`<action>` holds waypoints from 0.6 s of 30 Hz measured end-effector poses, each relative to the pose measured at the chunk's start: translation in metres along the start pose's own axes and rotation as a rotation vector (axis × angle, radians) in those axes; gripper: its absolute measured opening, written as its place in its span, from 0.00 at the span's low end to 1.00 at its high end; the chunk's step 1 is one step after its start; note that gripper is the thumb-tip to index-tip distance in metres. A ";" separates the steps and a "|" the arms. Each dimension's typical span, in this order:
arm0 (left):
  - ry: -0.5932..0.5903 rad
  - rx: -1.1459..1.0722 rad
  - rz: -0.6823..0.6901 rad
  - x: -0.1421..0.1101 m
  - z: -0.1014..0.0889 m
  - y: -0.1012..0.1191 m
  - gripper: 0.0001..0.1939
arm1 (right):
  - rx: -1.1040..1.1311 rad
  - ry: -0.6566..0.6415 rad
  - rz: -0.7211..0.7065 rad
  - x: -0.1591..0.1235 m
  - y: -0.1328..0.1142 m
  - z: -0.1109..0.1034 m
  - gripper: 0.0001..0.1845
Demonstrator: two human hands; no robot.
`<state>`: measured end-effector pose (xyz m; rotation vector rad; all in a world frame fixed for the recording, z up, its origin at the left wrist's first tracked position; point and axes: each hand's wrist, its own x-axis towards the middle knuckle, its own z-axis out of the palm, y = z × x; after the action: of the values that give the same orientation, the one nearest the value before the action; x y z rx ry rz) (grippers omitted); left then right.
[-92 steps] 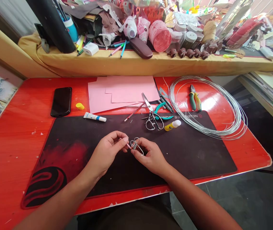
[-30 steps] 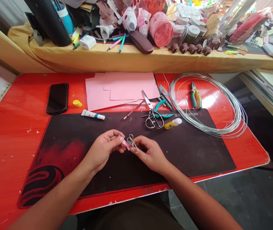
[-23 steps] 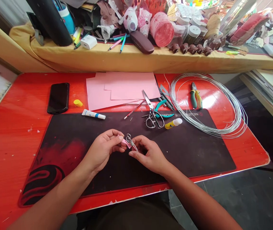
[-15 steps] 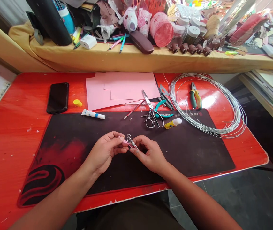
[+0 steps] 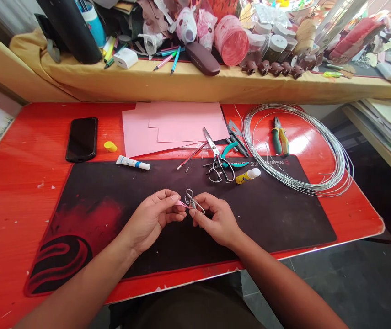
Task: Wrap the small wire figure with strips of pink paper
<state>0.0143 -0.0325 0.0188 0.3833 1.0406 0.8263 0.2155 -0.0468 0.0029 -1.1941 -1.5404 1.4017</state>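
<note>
Above the middle of the black desk mat [image 5: 195,256], my right hand [image 5: 216,219] pinches a small bent-wire figure [image 5: 189,197] with loops at its top and a coiled middle. A narrow pink paper strip [image 5: 181,204] runs from the wire figure to my left hand [image 5: 156,214], whose thumb and forefinger are closed on it. The strip's end at the wire is partly covered by my right fingers. Beyond my hands lie silver scissors [image 5: 217,160], teal-handled pliers [image 5: 231,157] and a yellow glue stick [image 5: 248,176].
Pink paper sheets [image 5: 188,123] lie at the back of the red table [image 5: 6,205]. To the right are a wire coil [image 5: 339,169] and green-yellow pliers [image 5: 279,137]. A phone [image 5: 82,139], yellow cap [image 5: 110,146] and white tube [image 5: 132,162] lie left. Crafts crowd the shelf [image 5: 168,87].
My right hand has shifted slightly right with the wire figure, which now stands more upright. More of its loops show. My left hand keeps hold of the strip.
</note>
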 end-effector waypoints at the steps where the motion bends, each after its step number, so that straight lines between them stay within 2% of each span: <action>1: -0.025 0.006 0.003 0.000 -0.001 0.000 0.15 | 0.003 0.000 0.009 0.000 0.000 0.000 0.06; 6: -0.146 0.103 0.066 -0.002 -0.002 -0.005 0.18 | 0.030 -0.003 0.023 0.000 0.000 -0.001 0.06; 11: -0.135 0.126 0.092 -0.001 0.005 -0.016 0.15 | 0.071 -0.016 0.024 0.000 0.000 -0.001 0.07; 18: -0.137 0.144 0.093 0.001 0.007 -0.016 0.13 | 0.083 -0.020 0.023 0.001 0.001 -0.002 0.07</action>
<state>0.0278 -0.0417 0.0115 0.6063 0.9628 0.7983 0.2170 -0.0459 0.0017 -1.1540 -1.4724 1.4822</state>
